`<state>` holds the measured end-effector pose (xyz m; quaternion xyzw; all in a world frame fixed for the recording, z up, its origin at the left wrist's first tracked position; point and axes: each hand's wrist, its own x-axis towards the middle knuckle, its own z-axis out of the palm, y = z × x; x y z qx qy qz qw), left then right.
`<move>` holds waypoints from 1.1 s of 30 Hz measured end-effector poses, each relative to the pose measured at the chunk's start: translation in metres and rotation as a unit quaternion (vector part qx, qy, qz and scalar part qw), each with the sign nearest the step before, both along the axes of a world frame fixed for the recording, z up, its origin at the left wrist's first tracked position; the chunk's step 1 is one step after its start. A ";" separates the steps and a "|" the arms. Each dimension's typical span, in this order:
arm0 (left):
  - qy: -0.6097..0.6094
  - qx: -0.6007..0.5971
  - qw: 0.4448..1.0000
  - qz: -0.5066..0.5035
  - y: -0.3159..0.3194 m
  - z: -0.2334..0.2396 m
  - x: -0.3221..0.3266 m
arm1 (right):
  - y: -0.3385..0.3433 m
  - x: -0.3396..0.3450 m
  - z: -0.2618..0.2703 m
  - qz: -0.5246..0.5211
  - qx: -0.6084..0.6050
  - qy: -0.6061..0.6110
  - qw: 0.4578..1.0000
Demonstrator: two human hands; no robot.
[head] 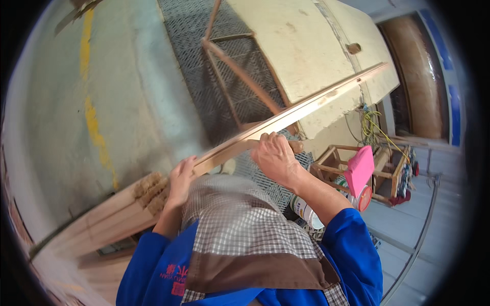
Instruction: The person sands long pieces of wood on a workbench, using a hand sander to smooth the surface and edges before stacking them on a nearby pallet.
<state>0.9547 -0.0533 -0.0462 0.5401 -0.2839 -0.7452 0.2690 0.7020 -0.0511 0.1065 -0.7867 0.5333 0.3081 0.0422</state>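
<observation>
A long, pale wooden bar (pixel 283 120) slants across the view, with a groove along its upper edge and a small dark slot near its far end. My left hand (pixel 182 179) is wrapped around its near end, just in front of the checked apron. Further along, my right hand (pixel 275 158) grips the bar's near side with curled fingers; its palm side is hidden. The far part of the bar reaches over a cream-coloured worktop (pixel 302 46). Whether it rests on that surface is unclear.
Stacked timber (pixel 115 214) lies at left. Beyond the bar stands a wooden frame (pixel 245 76) over slatted dark matting (pixel 183 34). To the right are a wooden stool (pixel 333 164), a pink object (pixel 360 172), a white bucket (pixel 306 212) and a tangled yellow cord (pixel 369 126).
</observation>
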 end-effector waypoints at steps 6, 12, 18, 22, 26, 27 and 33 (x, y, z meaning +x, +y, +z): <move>-0.054 -0.024 0.994 0.093 0.001 0.011 0.003 | 0.060 -0.077 0.011 -0.349 -0.146 -0.250 0.891; -0.246 -0.270 0.919 0.149 -0.025 0.035 -0.006 | 0.162 -0.140 -0.028 -0.656 -0.313 -0.560 0.399; -0.281 -0.444 0.850 0.026 -0.035 0.053 -0.081 | 0.202 -0.210 -0.023 -0.648 -0.377 -0.614 0.248; -0.316 -0.524 0.790 -0.031 -0.008 0.059 -0.187 | 0.252 -0.262 -0.032 -0.652 -0.396 -0.594 0.255; -0.379 -0.621 0.670 -0.150 0.012 0.064 -0.285 | 0.319 -0.320 -0.032 -0.663 -0.423 -0.586 0.195; -0.442 -0.611 0.631 -0.184 0.015 0.069 -0.310 | 0.336 -0.332 -0.025 -0.670 -0.432 -0.574 0.186; -0.532 -0.553 0.612 -0.194 -0.015 0.014 -0.362 | 0.444 -0.401 -0.037 -0.686 -0.481 -0.536 0.106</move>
